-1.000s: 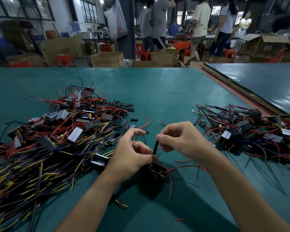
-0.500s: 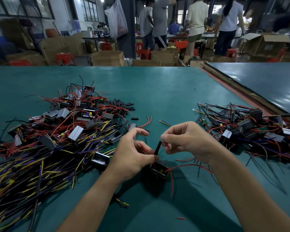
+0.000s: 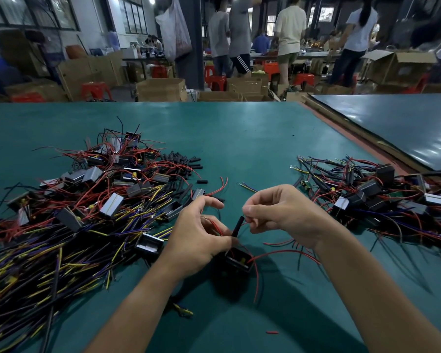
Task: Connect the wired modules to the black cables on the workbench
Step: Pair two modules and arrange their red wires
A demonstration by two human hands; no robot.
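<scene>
We see a broad desk (image 3: pixel 239 136) covered in a smooth, matte teal mat. On its left side sprawls the largest heap (image 3: pixel 87 205), a tangle of red, yellow, purple and black wires with boxy grey and black modules among them. A smaller heap (image 3: pixel 379 200) of the same kind lies on the right. At the far edge of the left heap is a cluster of short black tubular sleeves (image 3: pixel 183 161).

Between the heaps, near us, the two hands work close together. The left hand (image 3: pixel 199 240) has its fingers curled, and its grip pinches a thin red wire (image 3: pixel 215 226) beside the lower end of a short, stiff black cable (image 3: pixel 237 226). The right hand (image 3: pixel 283 212) pinches that cable's upper end between thumb and forefinger, and the cable stands tilted between the hands.

Just below them sits a small open-topped black module (image 3: pixel 237 261), rectangular, with red leads curving away to the right. We cannot tell whether it rests on the mat. A tiny red offcut (image 3: pixel 272 332) lies nearer us.
</scene>
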